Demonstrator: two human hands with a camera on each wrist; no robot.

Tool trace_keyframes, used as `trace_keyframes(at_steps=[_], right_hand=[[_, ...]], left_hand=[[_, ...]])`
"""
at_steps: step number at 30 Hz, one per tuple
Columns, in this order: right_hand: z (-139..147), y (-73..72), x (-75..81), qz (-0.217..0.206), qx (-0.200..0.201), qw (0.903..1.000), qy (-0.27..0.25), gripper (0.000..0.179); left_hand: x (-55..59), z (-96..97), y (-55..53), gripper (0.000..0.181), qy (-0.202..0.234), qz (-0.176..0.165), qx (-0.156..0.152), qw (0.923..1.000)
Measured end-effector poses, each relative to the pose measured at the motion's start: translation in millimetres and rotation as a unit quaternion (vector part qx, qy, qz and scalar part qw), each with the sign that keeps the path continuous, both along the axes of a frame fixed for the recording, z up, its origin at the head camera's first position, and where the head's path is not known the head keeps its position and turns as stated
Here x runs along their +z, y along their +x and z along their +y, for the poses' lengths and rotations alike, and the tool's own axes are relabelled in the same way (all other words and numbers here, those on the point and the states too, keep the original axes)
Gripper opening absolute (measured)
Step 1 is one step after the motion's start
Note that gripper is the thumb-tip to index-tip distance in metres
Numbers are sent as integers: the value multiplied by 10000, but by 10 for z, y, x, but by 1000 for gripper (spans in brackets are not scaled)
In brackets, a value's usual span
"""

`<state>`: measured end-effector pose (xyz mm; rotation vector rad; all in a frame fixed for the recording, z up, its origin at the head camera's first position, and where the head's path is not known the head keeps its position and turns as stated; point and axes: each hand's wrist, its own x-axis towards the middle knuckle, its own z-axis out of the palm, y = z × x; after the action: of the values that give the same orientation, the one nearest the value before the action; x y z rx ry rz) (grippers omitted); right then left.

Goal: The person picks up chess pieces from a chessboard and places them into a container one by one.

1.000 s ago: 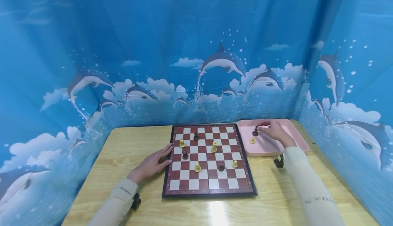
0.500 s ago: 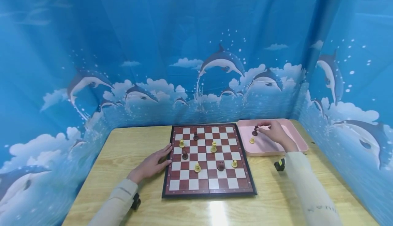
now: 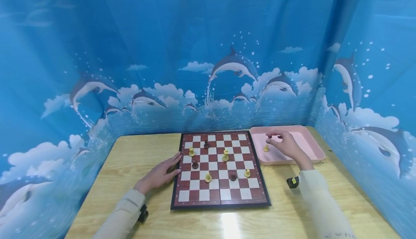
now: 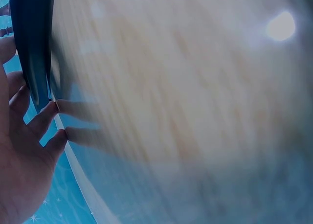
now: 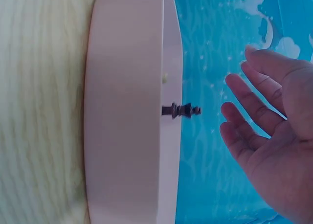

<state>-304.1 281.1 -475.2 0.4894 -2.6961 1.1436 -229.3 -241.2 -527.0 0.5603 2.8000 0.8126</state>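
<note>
My left hand (image 3: 159, 174) rests at the left edge of the chessboard (image 3: 204, 195), fingers straight and touching its dark rim; the left wrist view shows the fingertips along that edge. Over the pink tray (image 3: 276, 163) is my right hand (image 3: 287, 147), its fingers spread and holding nothing. A tall dark chess piece (image 5: 182, 110) stands upright in the tray, and the right wrist view shows a gap between it and the fingers. In the head view those fingers partly cover it. Near it in the tray stands a small yellow chess piece (image 3: 266, 148).
Several yellow and dark pieces stand spread over the board, among them a yellow knight-like piece (image 3: 225, 156) and a dark piece (image 3: 232, 175). The tray abuts the board's upper right side. A blue dolphin curtain (image 3: 156, 69) closes off the wooden table's (image 3: 146, 141) back and sides.
The right hand's fingers have come off the dark chess piece in the tray and spread, and that hand has lifted slightly. The left hand stays at the board's edge.
</note>
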Motion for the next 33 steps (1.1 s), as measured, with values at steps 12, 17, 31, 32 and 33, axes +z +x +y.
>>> trace_keyframes(at_steps=[12, 17, 31, 32, 33], right_hand=[[-219, 363, 38, -39, 449, 9990, -28, 24], [-279, 506, 34, -236, 688, 9972, -152, 24], [-450, 757, -93, -948, 1363, 9843, -604, 25], [-457, 768, -104, -1016, 1393, 9829, -639, 26], [-464, 778, -113, -1083, 1408, 9818, -675, 27]], left_hand=[[-13, 13, 10, 70, 33, 22, -56, 10000], [-13, 13, 4, 69, 15, 34, -43, 10000], [-4, 4, -13, 69, 114, 66, -124, 9998], [-5, 4, -13, 69, 106, 66, -131, 9998], [-5, 3, -13, 69, 94, 60, -127, 9999]])
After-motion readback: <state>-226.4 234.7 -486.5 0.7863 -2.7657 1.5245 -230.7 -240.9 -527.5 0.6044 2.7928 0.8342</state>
